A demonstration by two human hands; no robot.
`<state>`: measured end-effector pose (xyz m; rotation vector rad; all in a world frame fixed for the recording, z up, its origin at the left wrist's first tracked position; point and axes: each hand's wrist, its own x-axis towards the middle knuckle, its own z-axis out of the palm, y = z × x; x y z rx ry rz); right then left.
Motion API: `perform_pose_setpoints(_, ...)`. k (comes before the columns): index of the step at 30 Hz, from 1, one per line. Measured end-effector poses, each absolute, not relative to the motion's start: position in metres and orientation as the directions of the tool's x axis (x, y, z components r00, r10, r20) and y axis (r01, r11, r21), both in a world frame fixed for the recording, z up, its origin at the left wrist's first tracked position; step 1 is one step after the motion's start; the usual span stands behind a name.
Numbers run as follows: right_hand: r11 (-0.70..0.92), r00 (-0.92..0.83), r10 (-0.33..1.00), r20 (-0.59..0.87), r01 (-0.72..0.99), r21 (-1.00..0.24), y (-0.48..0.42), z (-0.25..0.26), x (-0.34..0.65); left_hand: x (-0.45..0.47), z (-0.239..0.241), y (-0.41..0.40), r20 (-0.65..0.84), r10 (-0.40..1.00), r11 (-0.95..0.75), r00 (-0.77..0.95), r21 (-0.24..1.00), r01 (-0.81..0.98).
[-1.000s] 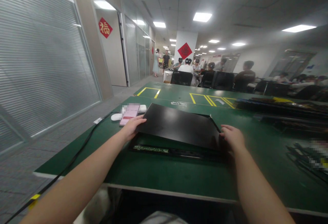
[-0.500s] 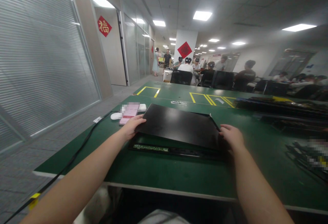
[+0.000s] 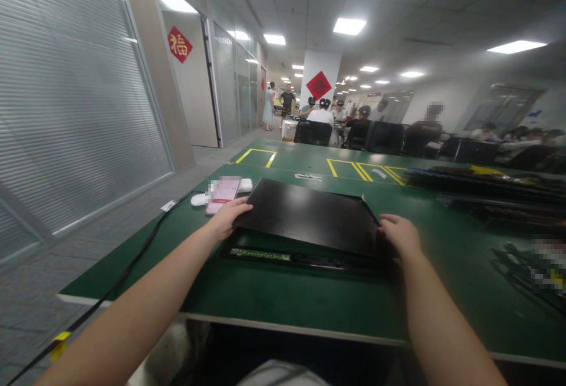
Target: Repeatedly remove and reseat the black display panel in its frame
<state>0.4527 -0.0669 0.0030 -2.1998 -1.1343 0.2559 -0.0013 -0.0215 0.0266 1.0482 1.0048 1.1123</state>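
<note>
A thin, glossy black flat panel (image 3: 309, 212), which looks like a display screen, is held by its two ends. My left hand (image 3: 232, 216) pinches the panel's left edge, thumb on top and the other fingers mostly hidden. At the opposite end, the closed fingers of my right hand (image 3: 398, 234) grip the right edge. Beneath the panel's near side a dark strip-like frame shows, with a green circuit board (image 3: 260, 254) at its left. How far that frame extends under the panel is hidden.
A green table (image 3: 283, 303) carries a phone (image 3: 224, 194), a white mouse (image 3: 200, 200), a black cable (image 3: 145, 247) on the left and yellow tape marks (image 3: 349, 168). Dark stacked panels (image 3: 486, 182) and bundled cables (image 3: 526, 271) lie on the right. Several people are beyond the table.
Both hands and the panel stay practically where they were. In the background, a person behind the chairs has shifted slightly.
</note>
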Motion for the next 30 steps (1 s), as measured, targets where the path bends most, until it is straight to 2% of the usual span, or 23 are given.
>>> perform_pose_setpoints(16, -0.452, 0.573, 0.807, 0.143, 0.755, -0.475, -0.071, 0.013, 0.442, 0.001, 0.03, -0.025, -0.093, 0.983, 0.123, 0.159, 0.974, -0.189)
perform_pose_setpoints(25, -0.465, 0.579, 0.805, 0.13, 0.751, -0.469, -0.074, 0.016, 0.439, 0.002, 0.032, -0.026, -0.106, 0.98, 0.138, 0.171, 0.971, -0.193)
perform_pose_setpoints(30, -0.441, 0.583, 0.799, 0.148, 0.735, -0.515, -0.072, 0.013, 0.443, 0.003, 0.033, -0.027, -0.117, 0.98, 0.148, 0.159, 0.969, -0.198)
